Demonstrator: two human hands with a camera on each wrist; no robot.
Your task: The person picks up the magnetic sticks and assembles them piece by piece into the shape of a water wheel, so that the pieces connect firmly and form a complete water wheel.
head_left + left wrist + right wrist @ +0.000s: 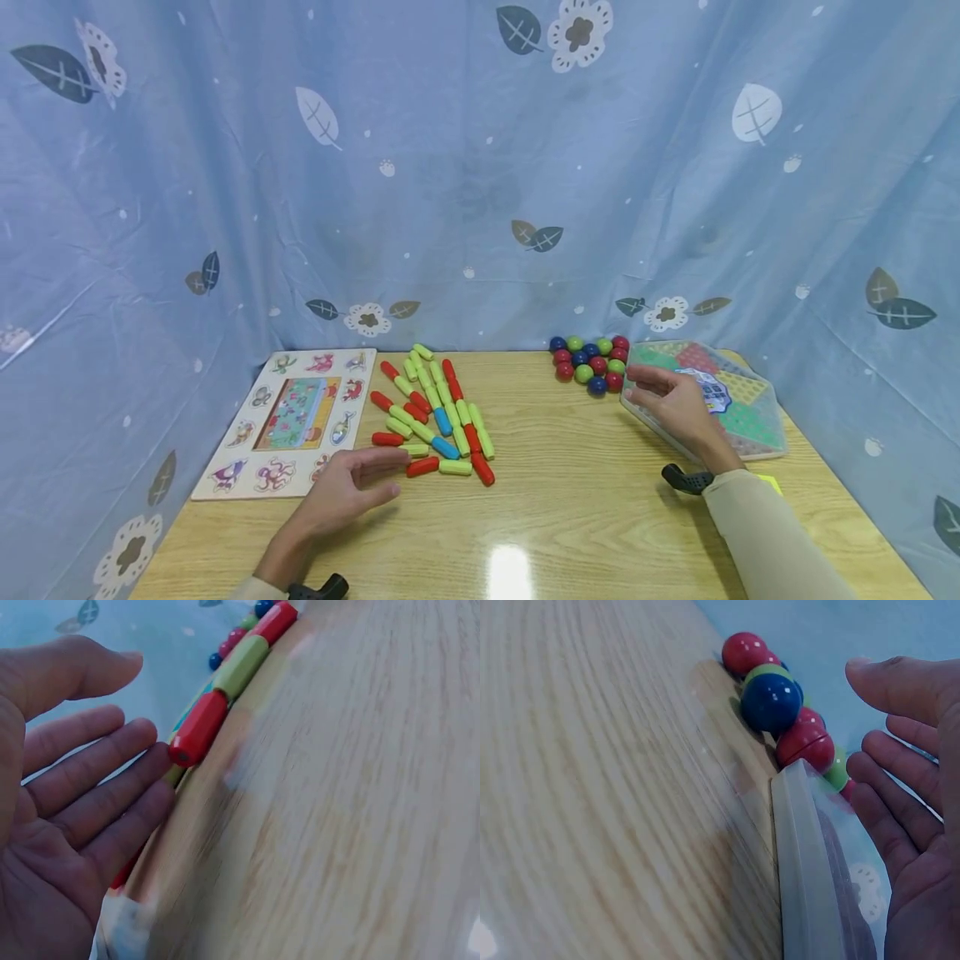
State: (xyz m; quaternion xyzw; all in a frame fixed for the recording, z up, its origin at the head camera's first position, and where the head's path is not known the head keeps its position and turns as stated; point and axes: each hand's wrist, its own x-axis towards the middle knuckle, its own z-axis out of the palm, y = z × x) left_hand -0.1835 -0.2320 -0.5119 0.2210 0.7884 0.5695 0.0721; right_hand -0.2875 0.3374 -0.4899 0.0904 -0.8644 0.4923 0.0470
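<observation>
My left hand (341,493) is held with fingers extended and thumb apart, beside the near end of a group of red, green and blue faceted sticks (424,467). In the left wrist view the fingertips come close to a red stick (201,729); whether they touch it I cannot tell. On the other side, my right hand (675,410) is over the left part of a clear-lidded plastic box (761,417), fingers loosely extended and nothing in its grasp. Red, green and blue balls (597,385) lie clustered left of the box, also seen as shiny balls (771,702) in the right wrist view.
A wooden puzzle board (240,433) with sea-animal pictures lies at the left of the table (570,492). Something yellow (770,483) shows partly behind the right forearm. A blue patterned curtain (465,167) encloses the back and sides.
</observation>
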